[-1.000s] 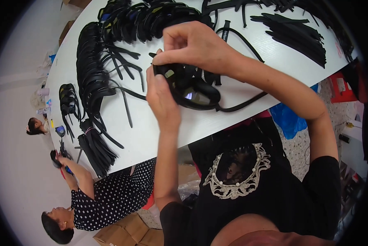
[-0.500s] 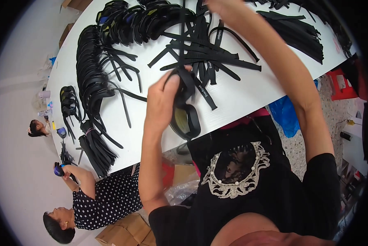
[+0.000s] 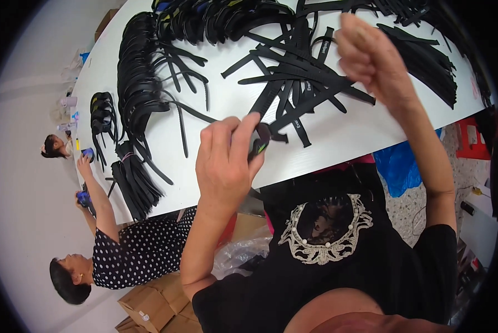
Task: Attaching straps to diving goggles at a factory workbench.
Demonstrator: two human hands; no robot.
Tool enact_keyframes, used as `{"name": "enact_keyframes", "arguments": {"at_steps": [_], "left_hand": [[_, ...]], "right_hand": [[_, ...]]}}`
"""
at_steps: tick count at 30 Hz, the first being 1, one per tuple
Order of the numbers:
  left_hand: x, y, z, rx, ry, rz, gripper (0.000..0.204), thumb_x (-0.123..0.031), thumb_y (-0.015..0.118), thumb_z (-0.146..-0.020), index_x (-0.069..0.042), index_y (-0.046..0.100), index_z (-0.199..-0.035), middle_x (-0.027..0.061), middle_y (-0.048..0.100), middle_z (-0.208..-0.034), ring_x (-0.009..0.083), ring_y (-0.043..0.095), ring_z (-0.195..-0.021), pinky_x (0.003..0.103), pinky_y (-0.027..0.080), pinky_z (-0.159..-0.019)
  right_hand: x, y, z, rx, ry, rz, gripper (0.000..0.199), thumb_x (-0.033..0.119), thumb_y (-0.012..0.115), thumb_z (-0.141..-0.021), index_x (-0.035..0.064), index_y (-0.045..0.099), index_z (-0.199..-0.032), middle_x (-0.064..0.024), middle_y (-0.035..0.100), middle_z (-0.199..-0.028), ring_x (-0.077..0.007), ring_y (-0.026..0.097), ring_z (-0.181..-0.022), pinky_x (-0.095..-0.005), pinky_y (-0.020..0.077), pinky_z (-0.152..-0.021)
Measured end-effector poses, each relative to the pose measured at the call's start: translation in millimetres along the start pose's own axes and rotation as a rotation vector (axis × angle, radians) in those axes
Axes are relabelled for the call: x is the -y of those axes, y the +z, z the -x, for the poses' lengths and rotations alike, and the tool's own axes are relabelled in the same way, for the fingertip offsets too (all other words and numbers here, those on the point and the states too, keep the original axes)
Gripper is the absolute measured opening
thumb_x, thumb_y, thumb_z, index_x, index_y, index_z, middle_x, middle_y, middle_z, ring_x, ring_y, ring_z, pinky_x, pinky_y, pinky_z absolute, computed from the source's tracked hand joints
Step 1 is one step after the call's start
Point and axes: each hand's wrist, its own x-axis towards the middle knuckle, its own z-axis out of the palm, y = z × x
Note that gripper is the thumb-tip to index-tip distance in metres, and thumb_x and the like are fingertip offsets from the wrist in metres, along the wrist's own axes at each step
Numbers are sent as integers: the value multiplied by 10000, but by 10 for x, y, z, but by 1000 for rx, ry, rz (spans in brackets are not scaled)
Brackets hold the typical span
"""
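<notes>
Near the table's front edge, my left hand (image 3: 225, 161) is closed around a pair of swim goggles (image 3: 258, 145), mostly hidden by the fingers. A black strap (image 3: 310, 106) stretches from the goggles up to the right. At its far end my right hand (image 3: 371, 62) is closed in a fist on the strap, slightly blurred. Beneath the strap lies a loose heap of black straps (image 3: 293, 72) on the white table. To the left of my left hand, a long row of dark goggles (image 3: 141, 83) curves away, with straps trailing from some.
A bundle of tied black straps (image 3: 135, 180) lies at the table's left edge, by a short stack of goggles (image 3: 102, 116). More straps (image 3: 426, 64) fan out at right. A co-worker (image 3: 138, 250) handles blue goggles (image 3: 85, 198) at left. Cardboard boxes (image 3: 155, 302) stand below.
My right hand has come down and right from the far edge, pulling the strap from upright to slanting. My left hand has turned, and the goggles now lie mostly under its fingers.
</notes>
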Motion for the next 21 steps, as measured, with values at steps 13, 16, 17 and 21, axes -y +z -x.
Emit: {"name": "enact_keyframes", "arguments": {"at_steps": [13, 16, 17, 21], "left_hand": [[1478, -411, -103, 443, 29, -187, 447, -114, 768, -801, -124, 679, -1238, 88, 630, -1095, 291, 601, -1060, 387, 517, -915], [1890, -498, -42, 464, 76, -263, 454, -159, 780, -814, -140, 680, -1257, 82, 627, -1168, 285, 593, -1112, 408, 508, -947], [1937, -441, -72, 451, 129, -254, 467, -161, 785, -811, -140, 679, -1265, 82, 626, -1197, 287, 589, -1132, 421, 504, -958], [1657, -428, -274, 364, 138, -196, 448, -198, 814, -792, -112, 700, -1217, 73, 625, -1168, 285, 578, -1107, 401, 484, -929]], "right_hand": [[-360, 771, 338, 312, 87, 523, 156, 62, 757, -882, 21, 718, -1028, -86, 732, -1057, -187, 696, -994, -341, 553, -888], [-353, 924, 302, 393, 146, 497, 141, 65, 744, -902, 41, 731, -1040, -71, 740, -1026, -166, 705, -926, -317, 562, -834], [-324, 862, 299, 368, 150, 514, 141, 65, 744, -902, 41, 731, -1040, -71, 740, -1026, -166, 705, -926, -317, 562, -834], [-221, 487, 175, 170, 129, 756, 128, 175, 639, -1003, 93, 721, -1056, -38, 731, -892, -123, 684, -741, -260, 545, -668]]}}
